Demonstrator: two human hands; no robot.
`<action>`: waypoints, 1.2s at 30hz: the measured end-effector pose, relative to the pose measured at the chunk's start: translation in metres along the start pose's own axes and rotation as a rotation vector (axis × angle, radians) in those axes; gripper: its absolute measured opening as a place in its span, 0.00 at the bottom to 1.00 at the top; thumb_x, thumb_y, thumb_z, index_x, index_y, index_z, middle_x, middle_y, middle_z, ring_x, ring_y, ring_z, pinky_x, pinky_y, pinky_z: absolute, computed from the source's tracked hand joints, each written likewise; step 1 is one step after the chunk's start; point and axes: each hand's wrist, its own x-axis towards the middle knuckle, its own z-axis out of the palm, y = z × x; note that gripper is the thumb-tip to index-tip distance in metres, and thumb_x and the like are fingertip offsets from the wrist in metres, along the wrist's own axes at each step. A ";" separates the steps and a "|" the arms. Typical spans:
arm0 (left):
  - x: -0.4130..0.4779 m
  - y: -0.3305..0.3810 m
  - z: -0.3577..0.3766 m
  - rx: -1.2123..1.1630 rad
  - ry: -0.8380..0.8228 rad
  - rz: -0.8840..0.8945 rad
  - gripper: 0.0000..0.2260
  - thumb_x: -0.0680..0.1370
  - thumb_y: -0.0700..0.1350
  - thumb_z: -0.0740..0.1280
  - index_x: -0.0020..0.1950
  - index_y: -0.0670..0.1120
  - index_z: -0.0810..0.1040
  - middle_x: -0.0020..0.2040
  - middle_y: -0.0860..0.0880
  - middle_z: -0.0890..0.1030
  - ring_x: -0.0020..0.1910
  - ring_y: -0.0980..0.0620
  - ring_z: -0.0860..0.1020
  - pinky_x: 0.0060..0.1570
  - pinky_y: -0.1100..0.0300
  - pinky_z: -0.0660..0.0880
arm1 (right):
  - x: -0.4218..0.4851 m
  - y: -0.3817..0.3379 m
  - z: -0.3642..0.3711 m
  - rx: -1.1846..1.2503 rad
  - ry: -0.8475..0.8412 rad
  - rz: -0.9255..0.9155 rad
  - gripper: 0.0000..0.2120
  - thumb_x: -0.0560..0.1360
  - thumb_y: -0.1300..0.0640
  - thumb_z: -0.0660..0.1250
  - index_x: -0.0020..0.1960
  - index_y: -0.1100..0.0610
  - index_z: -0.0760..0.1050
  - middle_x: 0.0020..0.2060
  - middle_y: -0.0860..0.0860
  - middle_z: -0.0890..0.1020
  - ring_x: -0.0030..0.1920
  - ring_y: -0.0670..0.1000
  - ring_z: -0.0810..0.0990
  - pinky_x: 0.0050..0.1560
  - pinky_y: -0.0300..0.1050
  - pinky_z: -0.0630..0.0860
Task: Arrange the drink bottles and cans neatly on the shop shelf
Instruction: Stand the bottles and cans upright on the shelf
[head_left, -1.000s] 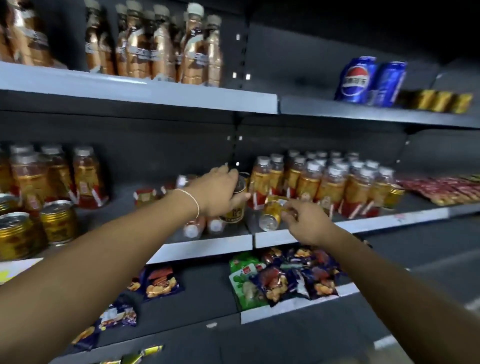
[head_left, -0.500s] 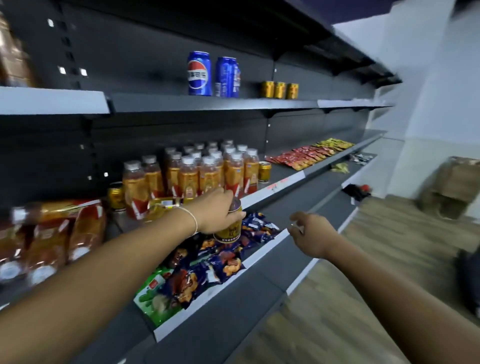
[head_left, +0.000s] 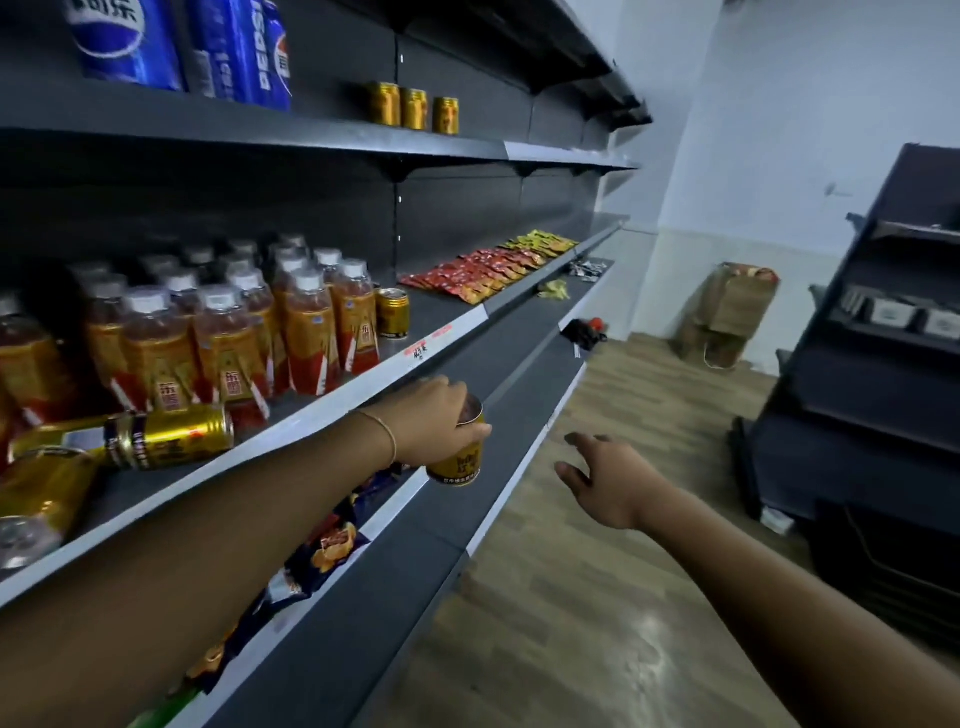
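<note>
The left hand (head_left: 434, 418) has its grip closed from above around the top of a small gold can (head_left: 457, 454), held upright in the air just off the front edge of the middle shelf (head_left: 332, 402), over the shelf below. The right hand (head_left: 605, 480) hangs empty beside it, fingers spread, touching nothing.

Judging by how things lie, the job is partly done. On the middle shelf the amber drink bottles (head_left: 234, 343) stand upright in close rows, and 1 gold can (head_left: 392, 313) stands at their right end. On the upper shelf (head_left: 363, 143), 2 blue Pepsi cans (head_left: 239, 49) stand side by side and 3 small gold cans (head_left: 414, 108) sit in a tidy line further along.

What is left shows at the left of the middle shelf: a gold can (head_left: 169, 435) lies on its side in front of the bottles, and more gold cans (head_left: 36, 493) lie tipped at the frame's edge; how many, I cannot tell. These need standing up and grouping. The carried can also has no place yet; the spot beside the lone upright can looks the likeliest, though that is only a guess. The snack packets (head_left: 488, 273) further right seem outside this task.
</note>
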 end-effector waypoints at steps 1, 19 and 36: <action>0.012 -0.002 0.003 -0.012 -0.002 0.006 0.24 0.78 0.65 0.58 0.60 0.46 0.70 0.58 0.44 0.73 0.53 0.47 0.72 0.52 0.51 0.72 | 0.012 0.004 0.002 -0.008 -0.012 0.003 0.27 0.82 0.43 0.56 0.76 0.57 0.62 0.68 0.58 0.73 0.69 0.59 0.71 0.64 0.51 0.72; 0.198 -0.082 -0.022 -0.035 0.097 -0.054 0.26 0.79 0.64 0.58 0.64 0.44 0.70 0.61 0.41 0.73 0.60 0.43 0.72 0.57 0.49 0.71 | 0.232 -0.013 -0.008 -0.127 -0.088 -0.191 0.36 0.81 0.38 0.56 0.81 0.55 0.50 0.79 0.55 0.59 0.79 0.58 0.52 0.78 0.52 0.54; 0.309 -0.126 -0.037 0.025 0.245 -0.326 0.18 0.79 0.63 0.58 0.51 0.49 0.67 0.47 0.48 0.69 0.48 0.48 0.70 0.46 0.54 0.65 | 0.415 -0.049 -0.016 0.166 -0.096 -0.658 0.31 0.77 0.35 0.62 0.73 0.50 0.66 0.72 0.54 0.70 0.74 0.57 0.64 0.75 0.54 0.61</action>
